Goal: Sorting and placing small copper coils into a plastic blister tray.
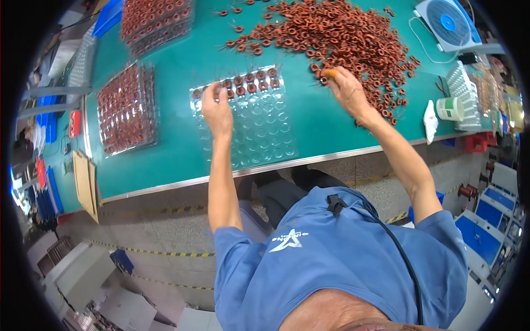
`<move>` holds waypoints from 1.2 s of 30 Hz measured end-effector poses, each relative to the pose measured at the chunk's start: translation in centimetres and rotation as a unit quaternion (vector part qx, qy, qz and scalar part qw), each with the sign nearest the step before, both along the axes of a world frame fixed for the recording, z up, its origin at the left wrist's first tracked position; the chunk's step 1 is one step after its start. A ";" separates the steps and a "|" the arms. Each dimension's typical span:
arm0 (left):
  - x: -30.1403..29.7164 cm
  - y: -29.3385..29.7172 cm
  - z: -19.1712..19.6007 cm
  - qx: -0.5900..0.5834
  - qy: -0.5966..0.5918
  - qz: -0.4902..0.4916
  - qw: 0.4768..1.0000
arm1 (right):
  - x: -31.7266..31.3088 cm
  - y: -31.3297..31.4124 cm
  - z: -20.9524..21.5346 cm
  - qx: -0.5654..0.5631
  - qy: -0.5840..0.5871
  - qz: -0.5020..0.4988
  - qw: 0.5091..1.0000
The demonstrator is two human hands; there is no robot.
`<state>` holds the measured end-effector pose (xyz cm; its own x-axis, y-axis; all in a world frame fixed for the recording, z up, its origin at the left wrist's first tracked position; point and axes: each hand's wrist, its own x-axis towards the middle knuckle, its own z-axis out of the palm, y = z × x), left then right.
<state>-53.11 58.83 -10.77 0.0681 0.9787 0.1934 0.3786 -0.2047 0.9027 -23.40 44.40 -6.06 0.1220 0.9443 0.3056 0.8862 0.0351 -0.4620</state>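
A clear plastic blister tray (251, 132) lies on the green table before me. Small reddish-brown wire-wound ring coils (251, 83) with thin leads fill pockets along its far rows; the nearer pockets hold none. My left hand (217, 110) is over the tray's far left part, thumb and fingers closed together at the coils. Whatever lies between those fingertips is hidden. At the left edge of a big heap of loose coils (342, 33), my right hand (349, 95) pinches a single coil (324, 81). One of its fingers wears an orange finger cot.
Stacked filled trays (127, 110) stand left of the tray, with another stack (157, 22) farther back. A blue-and-white fan (446, 22) is at the far right. Nearer on that side are a white tub (450, 109) and a crumpled white cloth (430, 121). Cardboard (84, 182) leans at the left edge.
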 end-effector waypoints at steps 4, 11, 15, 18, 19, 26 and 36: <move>0.9 -5.5 16.3 0.285 -0.154 -0.028 0.946 | 6.1 2.6 -4.5 -0.028 -0.198 0.063 0.978; -3.0 -13.2 31.8 0.494 -0.316 -0.244 0.772 | 6.1 3.9 -5.0 -0.083 -0.278 0.148 0.945; -3.5 -16.1 32.8 0.466 -0.343 -0.272 0.769 | 7.2 2.5 -3.6 -0.073 -0.217 0.102 0.968; -4.3 -17.5 33.7 0.449 -0.358 -0.295 0.764 | 7.3 1.2 -2.8 -0.022 -0.045 -0.002 0.999; -3.7 -17.9 33.6 0.443 -0.364 -0.303 0.761 | 7.6 0.8 -2.6 -0.006 -0.013 -0.028 1.000; -2.2 -19.4 34.3 0.385 -0.406 -0.365 0.744 | 7.2 -3.2 0.2 0.103 0.137 -0.111 0.979; 3.8 -19.5 33.5 0.306 -0.445 -0.431 0.723 | 5.1 -7.2 4.1 0.130 0.291 -0.142 0.937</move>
